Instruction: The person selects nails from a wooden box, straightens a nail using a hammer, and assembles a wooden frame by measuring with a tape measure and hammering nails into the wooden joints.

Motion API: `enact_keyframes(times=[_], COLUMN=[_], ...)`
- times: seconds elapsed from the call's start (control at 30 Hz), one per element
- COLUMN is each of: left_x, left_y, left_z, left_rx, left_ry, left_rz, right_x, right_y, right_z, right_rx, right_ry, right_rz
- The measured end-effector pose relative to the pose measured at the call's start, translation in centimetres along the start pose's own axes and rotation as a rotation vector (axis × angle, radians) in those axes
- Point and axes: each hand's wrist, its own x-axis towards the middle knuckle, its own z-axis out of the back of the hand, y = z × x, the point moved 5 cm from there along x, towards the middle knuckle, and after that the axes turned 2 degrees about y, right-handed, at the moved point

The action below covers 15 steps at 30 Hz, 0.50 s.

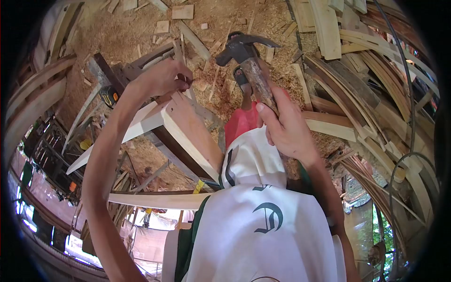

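Observation:
My right hand (291, 127) is wrapped around the worn wooden handle of a claw hammer (261, 82). The hammer's dark metal head is raised, pointing away from me, its claw to the right. Over the corner of a wooden frame, my left hand (162, 77) has its fingers curled together; whatever they pinch, if anything, is too small to make out. The frame's pale thick board (192, 134) runs from that corner toward my lap. A second light, tapering piece (141, 124) meets it there and extends left. Small dark spots mark the board near the corner.
Sawdust and wood offcuts (182, 11) cover the ground ahead. Curved wooden strips (347, 98) are piled at the right, with a black cable (411, 94) hanging over them. A black-and-yellow tool (109, 96) is at the left. A yellow tape strip (198, 186) lies near my lap.

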Motion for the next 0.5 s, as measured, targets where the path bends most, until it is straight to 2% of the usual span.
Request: enact_keyframes(times=[0.1, 0.17, 0.2, 0.23, 0.3, 0.37, 0.47, 0.5], left_x=[-0.2, -0.1, -0.1, -0.2, 0.0, 0.1, 0.0, -0.1], left_y=[-0.5, -0.2, -0.5, -1.0, -1.0, -0.3, -0.4, -0.5], left_z=[0.2, 0.1, 0.3, 0.6, 0.5, 0.1, 0.2, 0.1], left_rx=[-0.054, -0.058, -0.058, -0.044, -0.028, -0.048, -0.045, -0.051], left_ry=[0.010, -0.001, 0.000, 0.020, 0.045, 0.001, 0.013, 0.014], left_rz=[0.017, 0.012, 0.013, 0.020, 0.022, -0.041, -0.007, 0.000], right_x=[0.5, 0.9, 1.2, 1.3, 1.3, 1.1, 1.0, 0.9], right_y=[0.4, -0.1, -0.6, -1.1, -1.8, -1.8, -1.4, -1.3], right_z=[-1.6, -3.6, -4.9, -5.7, -7.2, -6.3, -4.0, -4.3], right_rx=[0.190, 0.444, 0.528, 0.530, 0.523, 0.574, 0.579, 0.578], right_ry=[0.011, 0.086, 0.127, 0.127, 0.279, 0.278, 0.056, 0.065], right_rz=[-0.011, -0.282, -0.314, -0.315, -0.350, -0.366, -0.335, -0.338])
